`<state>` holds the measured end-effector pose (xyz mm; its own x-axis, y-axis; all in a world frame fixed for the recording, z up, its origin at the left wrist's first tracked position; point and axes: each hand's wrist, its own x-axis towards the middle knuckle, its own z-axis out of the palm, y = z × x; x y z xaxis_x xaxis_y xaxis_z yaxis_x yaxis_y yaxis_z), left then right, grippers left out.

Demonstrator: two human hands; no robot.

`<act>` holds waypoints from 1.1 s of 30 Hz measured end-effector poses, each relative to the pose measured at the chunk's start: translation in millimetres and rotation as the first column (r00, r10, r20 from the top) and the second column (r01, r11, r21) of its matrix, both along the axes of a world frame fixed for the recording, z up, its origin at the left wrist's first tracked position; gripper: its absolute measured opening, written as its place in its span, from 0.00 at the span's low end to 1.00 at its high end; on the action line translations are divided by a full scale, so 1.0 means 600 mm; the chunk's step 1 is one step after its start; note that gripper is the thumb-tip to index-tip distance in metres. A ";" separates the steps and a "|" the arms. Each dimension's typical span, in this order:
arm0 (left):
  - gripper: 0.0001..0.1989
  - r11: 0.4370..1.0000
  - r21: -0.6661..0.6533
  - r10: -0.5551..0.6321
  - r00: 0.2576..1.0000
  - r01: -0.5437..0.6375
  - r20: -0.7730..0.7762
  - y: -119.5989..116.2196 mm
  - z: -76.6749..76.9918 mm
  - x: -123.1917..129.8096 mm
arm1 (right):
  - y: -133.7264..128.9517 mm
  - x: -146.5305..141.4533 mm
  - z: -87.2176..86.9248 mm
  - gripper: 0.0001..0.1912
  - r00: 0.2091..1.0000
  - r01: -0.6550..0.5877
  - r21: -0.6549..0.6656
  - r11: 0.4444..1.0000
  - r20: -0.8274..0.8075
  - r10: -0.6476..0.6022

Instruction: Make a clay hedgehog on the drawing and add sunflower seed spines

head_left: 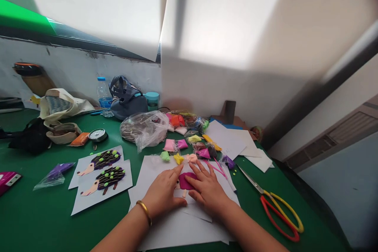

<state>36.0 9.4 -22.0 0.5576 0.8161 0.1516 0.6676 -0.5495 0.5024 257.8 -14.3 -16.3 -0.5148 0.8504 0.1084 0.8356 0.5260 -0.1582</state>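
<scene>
Left hand (pixel 162 193) and right hand (pixel 207 189), both flat and open, just beside each other at bottom middle, with no clamp on anything. Right fingers (pixel 196 173) on a dark pink clay blob (pixel 186 181), left hand right next to it (gold bangle (pixel 144 212) on that wrist). Blob on white paper (pixel 177 234), near the middle of the frame. Small clay lumps (pixel 178 153) just above. Two hedgehog pictures (pixel 102 177) at left, red and yellow scissors (pixel 279 214) at lower right, all on a green table (pixel 32 204).
</scene>
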 end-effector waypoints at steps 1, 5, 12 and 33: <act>0.53 1.000 0.000 -0.001 1.000 0.001 0.002 0.000 0.000 -0.001 | 0.000 -0.001 0.002 0.25 1.000 0.009 0.008 1.000 0.005 -0.009; 0.53 1.000 -0.003 -0.010 1.000 0.010 0.006 0.002 0.000 -0.003 | -0.001 -0.004 0.006 0.25 0.999 0.037 0.004 0.999 0.026 -0.037; 0.53 1.000 -0.021 -0.007 1.000 0.006 -0.019 0.003 0.005 -0.003 | 0.003 -0.004 0.002 0.27 0.997 0.069 -0.018 0.997 0.025 -0.068; 0.54 1.000 -0.008 -0.027 0.999 0.027 0.036 0.005 -0.003 -0.008 | 0.007 -0.022 -0.005 0.27 1.000 -0.005 0.084 0.996 0.025 0.003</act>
<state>31.5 12.3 -23.8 0.5739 0.8021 0.1650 0.6337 -0.5626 0.5309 244.8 -9.9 -19.5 -0.5215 0.8368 0.1665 0.8366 0.5399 -0.0930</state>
